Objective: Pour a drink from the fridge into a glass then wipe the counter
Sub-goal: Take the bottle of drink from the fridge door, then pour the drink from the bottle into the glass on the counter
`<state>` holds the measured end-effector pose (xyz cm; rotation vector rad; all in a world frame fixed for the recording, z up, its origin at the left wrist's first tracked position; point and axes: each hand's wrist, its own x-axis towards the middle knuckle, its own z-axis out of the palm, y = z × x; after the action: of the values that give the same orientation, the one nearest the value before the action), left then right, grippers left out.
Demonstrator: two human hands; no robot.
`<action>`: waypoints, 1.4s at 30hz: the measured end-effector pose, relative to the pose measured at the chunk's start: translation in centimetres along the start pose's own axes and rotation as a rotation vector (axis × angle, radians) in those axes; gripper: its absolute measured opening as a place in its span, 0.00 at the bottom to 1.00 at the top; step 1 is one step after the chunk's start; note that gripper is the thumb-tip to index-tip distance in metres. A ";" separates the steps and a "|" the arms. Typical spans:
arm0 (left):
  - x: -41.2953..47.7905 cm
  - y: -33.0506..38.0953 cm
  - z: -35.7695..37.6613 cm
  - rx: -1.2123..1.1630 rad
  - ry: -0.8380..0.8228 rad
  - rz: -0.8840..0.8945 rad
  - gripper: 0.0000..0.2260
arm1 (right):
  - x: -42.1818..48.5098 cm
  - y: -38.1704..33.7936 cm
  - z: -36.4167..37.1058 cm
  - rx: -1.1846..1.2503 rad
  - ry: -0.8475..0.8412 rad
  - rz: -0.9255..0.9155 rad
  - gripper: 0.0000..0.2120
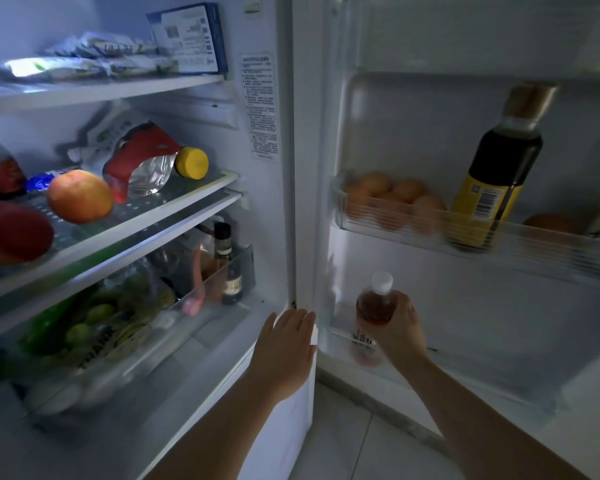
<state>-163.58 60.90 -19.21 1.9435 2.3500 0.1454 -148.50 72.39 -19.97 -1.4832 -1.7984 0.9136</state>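
Fridge door open; right hand seemingly grips bottle above tiled floor.

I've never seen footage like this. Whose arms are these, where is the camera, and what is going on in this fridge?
No machine here: a person wears a wide-angle camera on the head, so you look down along their bare arms into an open fridge. The right hand grips a small bottle of reddish drink with a white cap, standing in the lower door shelf. The left hand rests flat on the fridge's front edge beside the door hinge. The upper door shelf holds brown eggs and a dark bottle with a yellow label. Inside, a shelf holds an apple and a crumpled bottle with a yellow cap.
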 end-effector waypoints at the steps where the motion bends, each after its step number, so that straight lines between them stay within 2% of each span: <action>1: 0.0 0.0 -0.1 -0.001 0.002 0.003 0.24 | -0.1 0.1 -0.1 0.001 0.003 -0.010 0.24; 9: -0.4 0.2 -0.6 -0.015 0.012 -0.032 0.23 | -0.8 -1.6 -1.8 -0.006 -0.010 -0.145 0.26; 15: -1.7 0.4 -2.1 -0.022 0.109 -0.081 0.20 | -2.0 -3.9 -2.9 -0.014 -0.054 -0.286 0.28; 23: -6.9 -0.1 -5.8 -0.008 0.214 -0.243 0.21 | -6.3 -7.4 -2.2 0.064 -0.236 -0.395 0.27; 31: -17.4 -3.5 -7.3 0.004 0.193 -0.542 0.23 | -13.4 -10.0 3.3 0.120 -0.456 -0.539 0.25; 34: -22.2 -5.0 -7.7 0.005 0.188 -0.642 0.22 | -17.4 -11.4 5.2 0.153 -0.541 -0.579 0.24; 39: -31.1 -6.9 -7.6 0.012 0.208 -0.789 0.21 | -24.6 -13.1 7.7 0.170 -0.719 -0.647 0.29; 42: -36.9 -7.5 -7.5 0.028 0.217 -0.868 0.21 | -29.8 -14.4 8.9 0.189 -0.791 -0.698 0.26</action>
<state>-164.97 23.13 -12.50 0.7884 3.0911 0.2580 -158.59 40.19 -14.22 -0.2777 -2.4337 1.3213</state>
